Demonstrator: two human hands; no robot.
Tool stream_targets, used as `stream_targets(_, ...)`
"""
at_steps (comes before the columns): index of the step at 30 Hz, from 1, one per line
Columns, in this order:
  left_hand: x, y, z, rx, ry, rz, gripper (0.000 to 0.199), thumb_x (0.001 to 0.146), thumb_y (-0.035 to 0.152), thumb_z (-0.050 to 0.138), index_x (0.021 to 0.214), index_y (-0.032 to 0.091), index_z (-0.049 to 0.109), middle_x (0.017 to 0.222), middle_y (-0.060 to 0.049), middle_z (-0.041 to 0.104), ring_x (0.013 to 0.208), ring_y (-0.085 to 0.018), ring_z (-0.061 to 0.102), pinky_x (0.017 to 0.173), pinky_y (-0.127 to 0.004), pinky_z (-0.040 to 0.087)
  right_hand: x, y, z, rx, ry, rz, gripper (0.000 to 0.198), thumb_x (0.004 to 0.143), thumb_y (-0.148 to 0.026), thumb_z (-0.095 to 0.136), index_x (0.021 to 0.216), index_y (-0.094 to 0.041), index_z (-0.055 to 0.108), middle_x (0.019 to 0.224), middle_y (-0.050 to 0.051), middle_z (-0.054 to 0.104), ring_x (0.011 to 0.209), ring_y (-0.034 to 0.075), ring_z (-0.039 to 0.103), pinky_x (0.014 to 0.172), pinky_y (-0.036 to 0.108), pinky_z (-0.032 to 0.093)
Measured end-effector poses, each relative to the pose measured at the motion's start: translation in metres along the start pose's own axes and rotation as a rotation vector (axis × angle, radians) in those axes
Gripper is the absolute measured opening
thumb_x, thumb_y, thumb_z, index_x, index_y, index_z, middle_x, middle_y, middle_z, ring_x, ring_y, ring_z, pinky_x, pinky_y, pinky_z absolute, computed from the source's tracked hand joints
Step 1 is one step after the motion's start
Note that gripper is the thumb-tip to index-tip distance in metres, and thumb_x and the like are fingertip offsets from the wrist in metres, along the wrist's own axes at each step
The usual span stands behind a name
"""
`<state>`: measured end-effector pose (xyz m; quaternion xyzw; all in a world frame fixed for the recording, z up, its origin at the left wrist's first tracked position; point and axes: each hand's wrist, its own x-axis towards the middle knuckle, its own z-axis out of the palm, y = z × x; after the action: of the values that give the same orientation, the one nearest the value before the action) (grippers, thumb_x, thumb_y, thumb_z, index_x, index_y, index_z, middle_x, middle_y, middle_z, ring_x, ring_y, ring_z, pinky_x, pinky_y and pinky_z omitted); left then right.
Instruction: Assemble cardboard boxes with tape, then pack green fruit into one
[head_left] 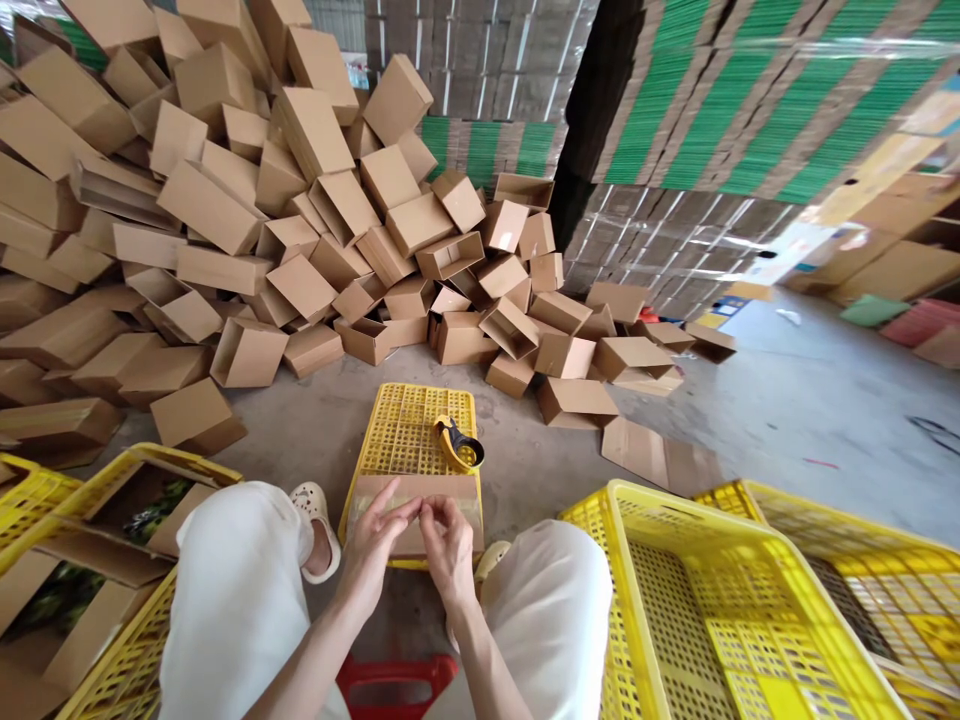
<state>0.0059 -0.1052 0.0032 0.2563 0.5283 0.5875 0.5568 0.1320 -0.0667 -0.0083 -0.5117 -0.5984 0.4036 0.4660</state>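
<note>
My left hand (381, 530) hovers over a taped cardboard box (363, 492), its fingers stretched and a little apart. One of its digits meets the fingertips of my right hand (448, 545). My right hand is closed in a pinch; whatever its fingertips hold, if anything, is too small to make out. The box lies on an upturned yellow plastic crate (397, 425) between my knees. Just beyond the box, a yellow and black tape dispenser (459, 445) rests on the same crate.
A large heap of cardboard boxes (315, 230) covers the floor ahead. Yellow crates (622, 500) stand at my right. On my left, another crate (142, 640) holds open boxes with dark green contents. Bundled flat cardboard (675, 110) is stacked behind. A red stool (397, 680) shows below me.
</note>
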Motion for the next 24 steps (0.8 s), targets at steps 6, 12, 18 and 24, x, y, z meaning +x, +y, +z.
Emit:
stream_targets(6, 0.0, 0.008, 0.003, -0.152, -0.034, -0.085, 0.088, 0.081, 0.034, 0.076, 0.162, 0.02, 0.044, 0.132, -0.015, 0.077, 0.134, -0.028, 0.068, 0.12, -0.042, 0.049, 0.001, -0.006, -0.005, 0.242, -0.031, 0.134, 0.041, 0.095, -0.059, 0.068, 0.089, -0.019, 0.071, 0.083, 0.005, 0.076, 0.078, 0.02, 0.07, 0.074, 0.029, 0.056)
stream_targets(12, 0.0, 0.005, 0.005, -0.101, -0.045, -0.068, 0.094, 0.079, 0.041, 0.081, 0.162, 0.016, 0.045, 0.131, -0.018, 0.077, 0.132, -0.029, 0.069, 0.119, -0.042, 0.05, -0.002, 0.006, 0.005, 0.288, -0.047, 0.176, 0.044, 0.092, -0.062, 0.069, 0.095, -0.019, 0.072, 0.09, 0.008, 0.078, 0.086, 0.023, 0.074, 0.08, 0.032, 0.058)
stream_targets(18, 0.025, 0.002, -0.024, 0.179, 0.09, -0.041, 0.086, 0.07, 0.05, 0.092, 0.143, 0.013, 0.066, 0.094, -0.011, 0.085, 0.102, -0.031, 0.081, 0.102, -0.043, 0.061, 0.01, 0.051, -0.022, -0.157, 0.15, 0.119, 0.042, 0.095, -0.059, 0.052, 0.096, -0.022, 0.071, 0.082, 0.007, 0.077, 0.072, 0.023, 0.071, 0.074, 0.033, 0.056)
stream_targets(24, 0.066, -0.037, -0.099, 0.569, 0.413, 0.102, 0.085, 0.084, 0.039, 0.078, 0.159, 0.015, 0.047, 0.161, -0.019, 0.054, 0.158, -0.034, 0.04, 0.13, -0.048, 0.032, 0.027, 0.097, -0.068, -0.289, 0.249, 0.266, 0.061, 0.087, -0.067, 0.056, 0.114, -0.014, 0.072, 0.106, 0.019, 0.08, 0.1, 0.034, 0.074, 0.091, 0.044, 0.057)
